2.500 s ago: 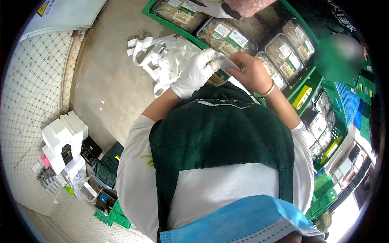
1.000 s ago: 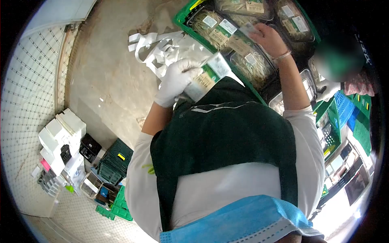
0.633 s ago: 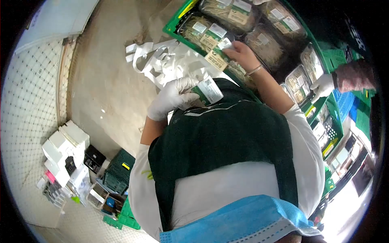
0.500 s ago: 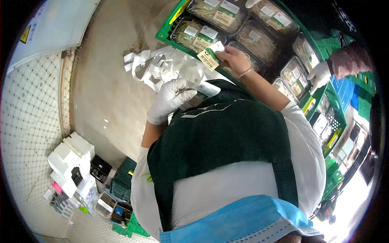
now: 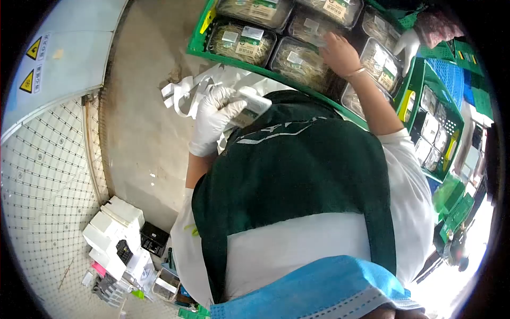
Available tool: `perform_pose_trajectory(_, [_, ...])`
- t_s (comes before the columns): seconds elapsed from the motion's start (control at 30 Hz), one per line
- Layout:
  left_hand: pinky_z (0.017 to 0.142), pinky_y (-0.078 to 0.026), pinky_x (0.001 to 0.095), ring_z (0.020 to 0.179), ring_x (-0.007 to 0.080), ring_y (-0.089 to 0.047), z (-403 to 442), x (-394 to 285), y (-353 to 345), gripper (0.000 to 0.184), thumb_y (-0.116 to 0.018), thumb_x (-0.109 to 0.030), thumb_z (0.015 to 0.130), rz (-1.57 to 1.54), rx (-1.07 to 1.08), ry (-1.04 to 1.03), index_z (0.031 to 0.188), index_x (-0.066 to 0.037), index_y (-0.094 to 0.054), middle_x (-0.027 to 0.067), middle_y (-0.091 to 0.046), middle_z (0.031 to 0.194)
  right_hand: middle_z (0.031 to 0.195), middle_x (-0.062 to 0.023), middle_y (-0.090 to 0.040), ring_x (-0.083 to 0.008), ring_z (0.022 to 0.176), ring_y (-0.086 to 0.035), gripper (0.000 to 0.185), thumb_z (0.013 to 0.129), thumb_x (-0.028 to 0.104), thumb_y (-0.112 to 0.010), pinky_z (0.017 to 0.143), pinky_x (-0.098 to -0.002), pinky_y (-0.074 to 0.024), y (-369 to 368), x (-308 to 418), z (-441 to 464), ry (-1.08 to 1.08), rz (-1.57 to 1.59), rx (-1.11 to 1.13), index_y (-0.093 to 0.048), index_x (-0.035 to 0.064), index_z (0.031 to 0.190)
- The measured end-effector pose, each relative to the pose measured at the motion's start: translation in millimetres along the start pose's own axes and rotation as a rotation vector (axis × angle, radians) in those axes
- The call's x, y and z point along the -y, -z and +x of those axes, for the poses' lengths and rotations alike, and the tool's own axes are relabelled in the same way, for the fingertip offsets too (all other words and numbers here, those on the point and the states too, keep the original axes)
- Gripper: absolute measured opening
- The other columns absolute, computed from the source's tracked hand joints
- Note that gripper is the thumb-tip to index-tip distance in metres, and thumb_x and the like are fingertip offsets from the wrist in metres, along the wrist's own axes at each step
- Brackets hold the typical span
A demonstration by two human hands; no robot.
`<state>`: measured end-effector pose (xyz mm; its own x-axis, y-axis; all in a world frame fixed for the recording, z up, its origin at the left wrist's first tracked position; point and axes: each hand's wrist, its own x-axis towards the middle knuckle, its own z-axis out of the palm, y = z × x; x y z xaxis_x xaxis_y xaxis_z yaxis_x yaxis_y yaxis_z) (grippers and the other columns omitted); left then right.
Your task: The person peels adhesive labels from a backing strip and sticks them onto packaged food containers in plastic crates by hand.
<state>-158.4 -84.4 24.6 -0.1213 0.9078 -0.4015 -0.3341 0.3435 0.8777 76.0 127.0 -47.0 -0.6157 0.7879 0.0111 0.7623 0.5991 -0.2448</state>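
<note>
My left hand [image 5: 215,114], in a white glove, is closed around a small stack of labels [image 5: 254,105] in front of my apron. My bare right hand [image 5: 342,55] reaches over the green crate [image 5: 334,101], fingers stretched out and touching the right part of a clear-lidded pack [image 5: 305,26]. Whatever lies under those fingertips is hidden. Just below it sits a pack [image 5: 300,61] with only a small white sticker showing. The pack at the left corner [image 5: 241,45] bears a white sticker and a larger green-and-cream label.
Another person's gloved hand [image 5: 408,48] rests at the crate's right side. White strips [image 5: 183,93] hang in a tangle left of the crate. A second green crate [image 5: 438,122] of packs stands at right. White boxes [image 5: 114,228] are piled lower left.
The label that my right hand held is no longer visible; that hand has moved up and right over the packs. The view has shifted. My left hand still holds its stack.
</note>
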Motion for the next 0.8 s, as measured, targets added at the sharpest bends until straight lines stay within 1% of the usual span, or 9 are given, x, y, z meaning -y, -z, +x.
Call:
perform_pose_trajectory(0.03, [0.060, -0.045, 0.0203, 0.067, 0.0077, -0.054, 7, 5, 0, 0.010, -0.056, -0.003, 0.077, 0.190, -0.068, -0.146, 0.086, 0.001, -0.055, 0.0051, -0.059, 0.077, 0.088, -0.0170, -0.056, -0.0311, 0.083, -0.055, 0.028, 0.074, 0.017, -0.051, 0.070, -0.0392, -0.0462, 2, -5, -5, 0.048, -0.103, 0.057, -0.045, 0.0007, 0.095])
perform_pose_trajectory(0.17, [0.061, -0.045, 0.0215, 0.070, 0.0079, -0.053, 14, 14, 2, 0.008, -0.053, -0.002, 0.079, 0.112, -0.076, -0.065, 0.086, 0.000, -0.055, 0.0052, -0.058, 0.081, 0.089, -0.0163, -0.055, -0.0297, 0.084, -0.056, 0.019, 0.079, 0.014, -0.041, 0.073, -0.0374, -0.0463, -54, -2, -21, -0.152, -0.203, 0.328, -0.042, 0.0013, 0.093])
perform_pose_trajectory(0.33, [0.071, -0.043, 0.0223, 0.080, 0.0104, -0.055, 17, 20, 1, 0.023, -0.047, 0.001, 0.079, -0.062, -0.030, -0.036, 0.101, 0.001, -0.051, 0.0082, -0.058, 0.091, 0.084, -0.0136, -0.054, -0.0289, 0.083, -0.057, 0.016, 0.080, 0.014, -0.040, 0.062, -0.0361, -0.0496, -78, 7, -30, -0.205, -0.239, 0.218, -0.041, 0.0013, 0.088])
perform_pose_trajectory(0.47, [0.078, -0.042, 0.0239, 0.089, 0.0136, -0.055, 21, 9, -22, 0.028, -0.044, 0.003, 0.080, -0.244, -0.027, -0.145, 0.107, 0.002, -0.049, 0.0120, -0.058, 0.097, 0.105, -0.0150, -0.044, -0.0296, 0.088, -0.051, 0.055, 0.074, 0.031, -0.053, 0.067, -0.0375, -0.0479, -53, 0, -32, -0.120, -0.325, 0.196, -0.034, 0.0142, 0.123])
perform_pose_trajectory(0.57, [0.084, -0.040, 0.0256, 0.096, 0.0169, -0.053, 29, 15, -23, 0.031, -0.045, 0.003, 0.079, -0.199, 0.142, -0.182, 0.109, 0.002, -0.049, 0.0144, -0.055, 0.105, 0.110, -0.0127, -0.042, -0.0306, 0.092, -0.049, 0.064, 0.069, 0.039, -0.058, 0.073, -0.0414, -0.0446, -64, 0, -45, 0.104, -0.329, 0.162, -0.034, 0.0121, 0.122])
perform_pose_trajectory(0.63, [0.086, -0.040, 0.0285, 0.095, 0.0178, -0.053, 33, 16, -26, 0.033, -0.049, 0.003, 0.076, -0.062, 0.161, -0.054, 0.108, 0.002, -0.050, 0.0134, -0.053, 0.109, 0.111, -0.0140, -0.045, -0.0322, 0.092, -0.049, 0.061, 0.070, 0.044, -0.057, 0.077, -0.0411, -0.0429, -60, -1, -33, 0.079, -0.341, 0.239, -0.041, 0.0090, 0.118])
perform_pose_trajectory(0.7, [0.081, -0.041, 0.0288, 0.087, 0.0207, -0.056, 39, 26, -22, 0.029, -0.056, -0.004, 0.070, 0.007, 0.100, -0.098, 0.099, -0.001, -0.055, 0.0114, -0.057, 0.099, 0.104, -0.0160, -0.051, -0.0311, 0.091, -0.052, 0.058, 0.072, 0.048, -0.056, 0.079, -0.0381, -0.0427, -43, 7, -18, 0.016, 0.112, 0.355, -0.048, 0.0054, 0.110])
perform_pose_trajectory(0.73, [0.075, -0.042, 0.0284, 0.081, 0.0214, -0.055, 48, 46, -9, 0.026, -0.058, -0.007, 0.068, 0.319, 0.100, -0.288, 0.094, -0.002, -0.056, 0.0102, -0.057, 0.089, 0.096, -0.0142, -0.057, -0.0241, 0.088, -0.055, 0.050, 0.073, 0.042, -0.059, 0.077, -0.0329, -0.0438, -5, 33, -16, -0.144, 0.494, 0.398, -0.052, 0.0020, 0.103])
perform_pose_trajectory(0.8, [0.063, -0.041, 0.0286, 0.069, 0.0225, -0.052, 59, 60, -10, 0.019, -0.062, -0.011, 0.064, 0.518, 0.056, -0.481, 0.082, -0.005, -0.056, 0.0088, -0.054, 0.073, 0.089, -0.0123, -0.059, -0.0215, 0.080, -0.057, 0.043, 0.072, 0.033, -0.064, 0.072, -0.0298, -0.0446, 28, 63, -26, 0.064, 0.769, 0.421, -0.052, 0.0022, 0.100])
